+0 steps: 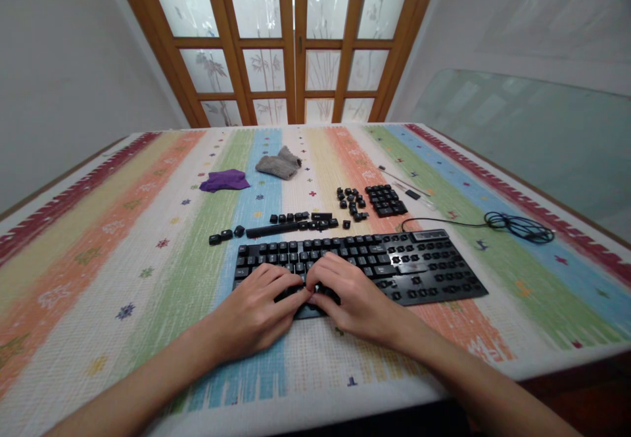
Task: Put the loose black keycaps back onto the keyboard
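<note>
I see a striped table cover point(123, 227) running under everything. Far left of the working area: a purple cloth point(225, 180), then a grey cloth point(279, 163) just right of it, both well back from me.

Nearer, a row of loose keycaps point(276, 224) lies in a line parallel to the black keyboard point(394, 263), just behind its rear edge, with a long spacebar piece in the row.

The keyboard's long axis runs left to right across the table, slightly skewed so the right end sits a bit nearer me. Key rows face up. The left half carries caps; the right half shows many bare switch posts.

My left hand point(259, 309) rests palm down on the keyboard's front left portion, fingers curled toward the centre. My right hand point(352, 296) sits just beside it, also palm down on the front edge. Fingertips of both meet and touch over the bottom row; whether they pinch a cap I cannot tell, as it is hidden under the fingers.

Farther right: a scatter of keycaps point(352, 202), then a tidy block of keycaps point(386, 200), a thin tool point(404, 184) behind it, and the coiled cable point(517, 225) at far right.
</note>
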